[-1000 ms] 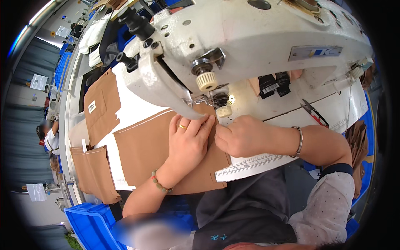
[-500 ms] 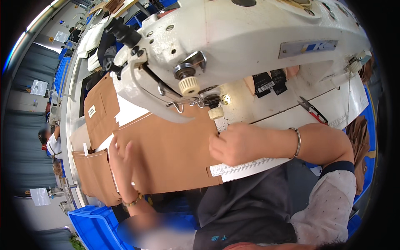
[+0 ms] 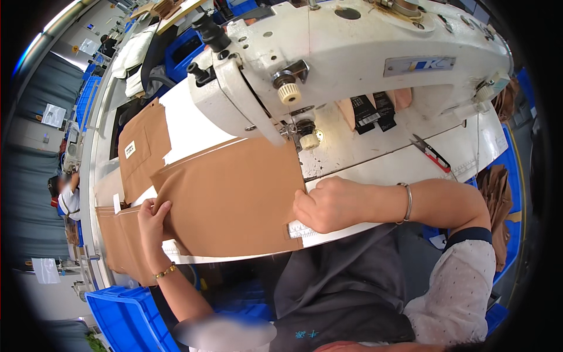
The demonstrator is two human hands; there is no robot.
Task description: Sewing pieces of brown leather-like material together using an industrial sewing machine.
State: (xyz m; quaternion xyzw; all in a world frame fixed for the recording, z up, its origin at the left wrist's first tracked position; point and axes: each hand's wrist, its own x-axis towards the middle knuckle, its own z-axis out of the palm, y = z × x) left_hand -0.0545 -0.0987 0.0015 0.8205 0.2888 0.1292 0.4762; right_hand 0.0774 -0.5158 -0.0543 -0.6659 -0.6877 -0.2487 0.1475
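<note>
A brown fabric panel (image 3: 231, 193) lies flat on the white sewing table (image 3: 375, 170), its right edge under the needle area of a white industrial sewing machine (image 3: 352, 53). My left hand (image 3: 152, 226) grips the panel's left edge, thumb on top. My right hand (image 3: 325, 205) presses down on the panel's right edge, just in front of the presser foot (image 3: 296, 132). A ruler strip (image 3: 302, 229) on the table front shows beside that hand.
More brown cut pieces (image 3: 141, 146) lie stacked at the table's left, and others hang over its front-left edge (image 3: 120, 243). Red-handled snips (image 3: 434, 155) rest at the right. A blue bin (image 3: 126, 320) stands below left. Another person (image 3: 67, 196) sits far left.
My left hand has left the needle area and slid left to the panel's far edge. The panel now lies spread wider. My right hand has stayed at the right edge.
</note>
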